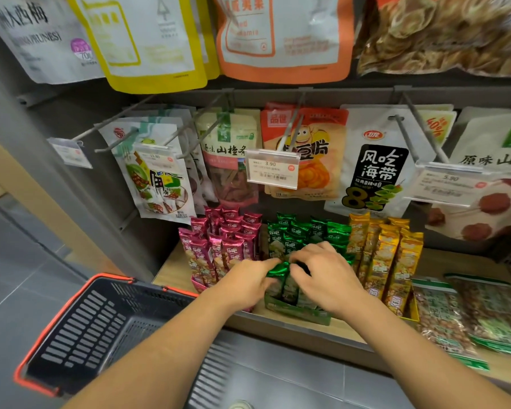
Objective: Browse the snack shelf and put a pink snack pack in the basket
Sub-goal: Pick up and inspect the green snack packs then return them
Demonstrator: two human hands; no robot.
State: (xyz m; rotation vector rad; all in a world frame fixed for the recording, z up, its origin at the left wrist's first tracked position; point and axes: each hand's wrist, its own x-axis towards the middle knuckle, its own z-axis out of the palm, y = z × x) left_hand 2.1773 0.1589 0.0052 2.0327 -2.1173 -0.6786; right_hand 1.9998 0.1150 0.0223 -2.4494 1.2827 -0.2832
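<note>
Nearest you: black basket [39, 343] w/ red rim is sitting low at L, beneath your L forearm; can't tell what is carrying it. Both forearms are reaching fwd over the wooden shelf [171, 270].

Your hands are working close together, almost touching, at the front of the green snack packs [295, 231]. L hand [248, 280] is pinching the crimped top of the front green pack [278, 271] btwn thumb & index. R hand [322, 273] is curling thumb & fingers onto the same top from the R side. That pack is standing upright in a green display tray [295, 312].

Pink snack packs [219, 243] are standing upright in rows on the shelf, just L of the green lot, partly behind your L wrist; neither hand is gripping one. Gold packs [384, 252] are standing just R of the green. Clear bags of mixed snacks [443, 314] are lying flat further R.

At rear, pouches [378, 163] are hanging on pegs. A price tag [272, 169] reading 3.90 is hanging in front of an orange pouch [322, 160].
</note>
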